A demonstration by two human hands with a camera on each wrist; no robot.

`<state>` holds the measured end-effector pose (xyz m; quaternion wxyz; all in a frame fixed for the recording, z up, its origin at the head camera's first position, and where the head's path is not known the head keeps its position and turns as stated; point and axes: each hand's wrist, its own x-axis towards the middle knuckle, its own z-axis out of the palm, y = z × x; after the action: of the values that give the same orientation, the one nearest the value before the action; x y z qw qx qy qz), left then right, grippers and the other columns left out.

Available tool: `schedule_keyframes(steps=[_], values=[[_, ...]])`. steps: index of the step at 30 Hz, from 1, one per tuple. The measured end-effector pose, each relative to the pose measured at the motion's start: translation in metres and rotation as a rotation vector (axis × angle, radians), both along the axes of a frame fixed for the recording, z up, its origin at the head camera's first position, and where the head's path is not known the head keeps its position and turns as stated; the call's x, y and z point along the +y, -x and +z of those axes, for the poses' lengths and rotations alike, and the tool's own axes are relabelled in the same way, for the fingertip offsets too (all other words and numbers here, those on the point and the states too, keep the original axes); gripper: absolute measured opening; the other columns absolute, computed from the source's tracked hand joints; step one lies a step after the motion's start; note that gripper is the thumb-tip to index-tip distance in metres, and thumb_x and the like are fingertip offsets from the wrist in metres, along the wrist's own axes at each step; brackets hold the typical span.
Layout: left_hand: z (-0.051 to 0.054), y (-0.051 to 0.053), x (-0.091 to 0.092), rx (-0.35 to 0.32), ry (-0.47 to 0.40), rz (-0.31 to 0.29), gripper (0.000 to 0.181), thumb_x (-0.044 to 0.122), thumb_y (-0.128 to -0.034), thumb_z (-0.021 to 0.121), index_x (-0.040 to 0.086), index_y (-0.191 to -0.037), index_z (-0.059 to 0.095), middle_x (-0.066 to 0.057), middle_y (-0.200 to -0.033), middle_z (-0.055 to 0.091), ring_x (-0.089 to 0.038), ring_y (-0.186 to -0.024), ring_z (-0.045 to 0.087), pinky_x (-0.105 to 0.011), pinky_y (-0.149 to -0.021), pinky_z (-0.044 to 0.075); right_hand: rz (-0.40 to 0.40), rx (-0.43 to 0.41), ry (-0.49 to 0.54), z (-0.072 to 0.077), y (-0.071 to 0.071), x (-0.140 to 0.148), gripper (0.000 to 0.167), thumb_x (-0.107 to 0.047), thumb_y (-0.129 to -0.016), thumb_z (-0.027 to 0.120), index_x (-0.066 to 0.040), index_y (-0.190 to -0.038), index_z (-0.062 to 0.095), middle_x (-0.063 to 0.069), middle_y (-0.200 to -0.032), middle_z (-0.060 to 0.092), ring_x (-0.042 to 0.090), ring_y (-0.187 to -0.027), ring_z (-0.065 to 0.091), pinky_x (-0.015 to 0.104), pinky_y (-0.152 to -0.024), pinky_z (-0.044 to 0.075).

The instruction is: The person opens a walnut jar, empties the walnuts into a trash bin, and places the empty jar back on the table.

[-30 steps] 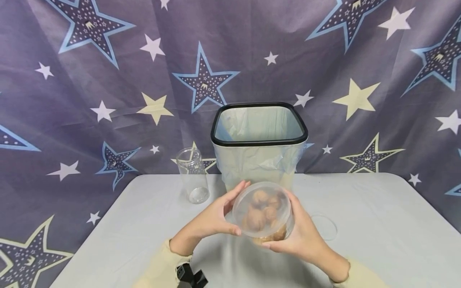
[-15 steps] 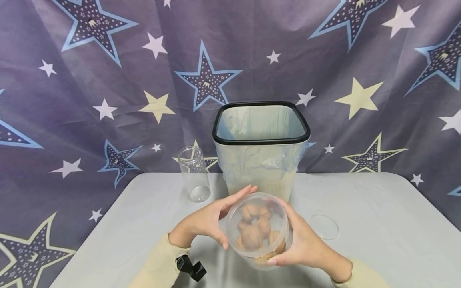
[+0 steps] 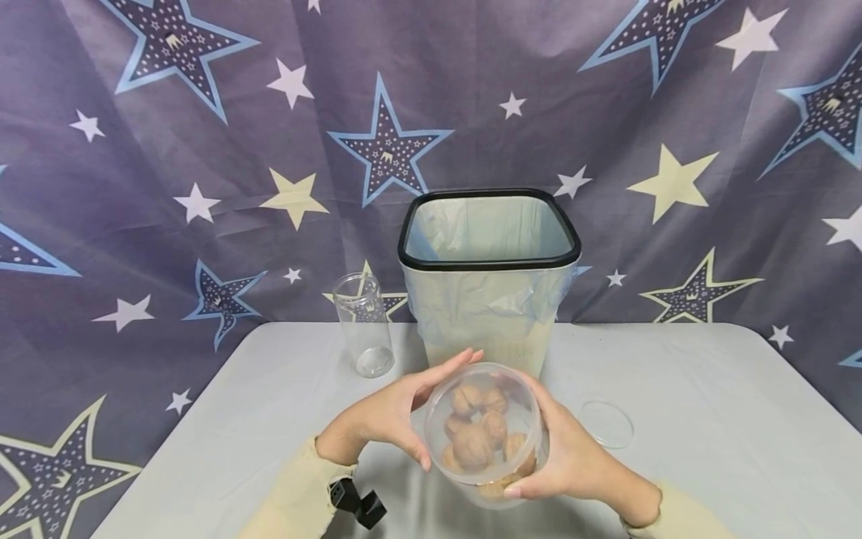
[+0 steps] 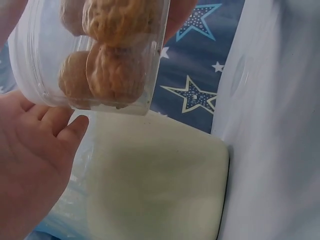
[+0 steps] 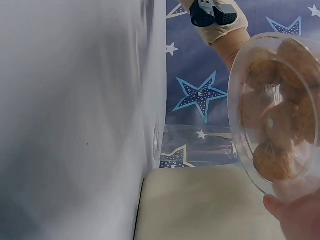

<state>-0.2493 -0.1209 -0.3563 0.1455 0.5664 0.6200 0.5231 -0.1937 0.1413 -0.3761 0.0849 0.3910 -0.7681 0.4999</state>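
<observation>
In the head view a clear plastic jar (image 3: 494, 490) with a translucent round lid (image 3: 465, 468) is held tilted above the table, lid facing up and towards me. Several walnuts (image 4: 117, 75) show through its wall. My right hand (image 3: 569, 453) grips the jar's right side, thumb on the near wall. My left hand (image 3: 393, 412) spans the lid's left edge, fingers at the far rim and thumb at the near side, with a gap at the palm. The left wrist view has its fingertips (image 4: 75, 130) right by the lid's rim.
Behind the hands stands a white bin (image 3: 488, 307) with a black rim and bluish liner. An upright clear cylinder (image 3: 364, 329) stands to its left. A thin transparent disc (image 3: 608, 424) lies on the grey-white table (image 3: 707, 419) at right. Star-patterned cloth (image 3: 471, 90) hangs behind.
The jar and both hands have come down and towards me, away from the bin. Over the last half second they have hardly moved.
</observation>
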Motion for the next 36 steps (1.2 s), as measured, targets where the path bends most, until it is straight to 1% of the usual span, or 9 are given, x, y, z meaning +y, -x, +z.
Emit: schedule_keyframes(steps=[5,10,15,20,24,28,31,34,36], values=[[-0.002,0.000,0.003,0.040,-0.029,0.056,0.120,0.050,-0.0685,0.076,-0.001,-0.150,0.004,-0.019,-0.156,0.012,-0.026,-0.143,0.017,-0.031,-0.116,0.015,-0.052,0.020,-0.006,0.001,0.000,0.000,0.115,-0.035,-0.053,0.091,-0.014,-0.146,0.027,0.007,-0.138,0.045,0.019,-0.115,0.050,0.034,-0.091,0.045],[-0.002,0.001,0.005,0.059,-0.051,0.083,0.118,0.049,-0.0695,0.076,-0.003,-0.149,0.005,-0.022,-0.155,0.013,-0.025,-0.143,0.016,-0.030,-0.116,0.014,-0.097,0.037,-0.010,0.000,0.000,0.001,0.117,-0.035,-0.052,0.091,-0.013,-0.146,0.025,0.007,-0.139,0.044,0.020,-0.115,0.050,0.036,-0.090,0.046],[-0.002,-0.001,0.007,0.065,-0.058,0.117,0.117,0.047,-0.0702,0.076,-0.002,-0.149,0.006,-0.021,-0.155,0.012,-0.026,-0.143,0.014,-0.029,-0.116,0.013,-0.143,0.073,-0.003,-0.002,0.000,0.001,0.117,-0.037,-0.052,0.091,-0.014,-0.147,0.026,0.008,-0.139,0.045,0.021,-0.114,0.051,0.037,-0.088,0.047],[-0.002,-0.004,0.011,0.064,-0.067,0.181,0.114,0.043,-0.0703,0.078,0.000,-0.150,0.009,-0.019,-0.156,0.013,-0.025,-0.144,0.011,-0.027,-0.116,0.012,-0.196,0.129,0.000,-0.004,0.002,0.001,0.118,-0.037,-0.050,0.091,-0.014,-0.146,0.027,0.010,-0.137,0.047,0.023,-0.112,0.052,0.037,-0.085,0.048],[-0.001,-0.010,0.015,0.056,-0.069,0.263,0.113,0.026,-0.0678,0.085,0.002,-0.150,0.012,-0.015,-0.156,0.016,-0.024,-0.144,0.013,-0.026,-0.115,0.014,-0.241,0.115,0.000,-0.003,0.001,0.002,0.119,-0.034,-0.049,0.092,-0.015,-0.146,0.027,0.008,-0.137,0.047,0.020,-0.115,0.051,0.036,-0.089,0.047],[0.002,-0.019,0.020,0.043,-0.057,0.364,0.113,0.009,-0.0633,0.087,0.004,-0.151,0.015,-0.013,-0.156,0.020,-0.023,-0.143,0.018,-0.024,-0.114,0.019,-0.255,0.093,0.018,-0.003,0.001,0.002,0.121,-0.029,-0.047,0.093,-0.014,-0.147,0.026,0.008,-0.138,0.046,0.020,-0.116,0.050,0.035,-0.090,0.047],[0.004,-0.026,0.024,0.014,-0.048,0.438,0.113,0.012,-0.0627,0.088,0.004,-0.151,0.016,-0.011,-0.155,0.021,-0.021,-0.142,0.020,-0.022,-0.113,0.020,-0.255,0.077,0.037,-0.002,0.001,0.003,0.121,-0.026,-0.048,0.093,-0.015,-0.147,0.025,0.008,-0.140,0.044,0.019,-0.118,0.049,0.030,-0.093,0.045],[0.007,-0.031,0.028,-0.002,-0.036,0.513,0.113,0.013,-0.0620,0.088,0.005,-0.150,0.018,-0.009,-0.155,0.023,-0.019,-0.142,0.021,-0.021,-0.113,0.020,-0.256,0.093,0.060,-0.001,0.001,0.003,0.121,-0.025,-0.048,0.094,-0.014,-0.147,0.025,0.008,-0.141,0.042,0.019,-0.120,0.047,0.024,-0.096,0.042],[0.009,-0.035,0.032,-0.017,-0.031,0.565,0.112,0.013,-0.0619,0.088,0.006,-0.150,0.019,-0.007,-0.155,0.023,-0.018,-0.142,0.020,-0.022,-0.112,0.020,-0.277,0.108,0.071,-0.001,0.001,0.002,0.121,-0.024,-0.048,0.094,-0.014,-0.147,0.026,0.010,-0.141,0.043,0.021,-0.120,0.047,0.020,-0.097,0.039]])
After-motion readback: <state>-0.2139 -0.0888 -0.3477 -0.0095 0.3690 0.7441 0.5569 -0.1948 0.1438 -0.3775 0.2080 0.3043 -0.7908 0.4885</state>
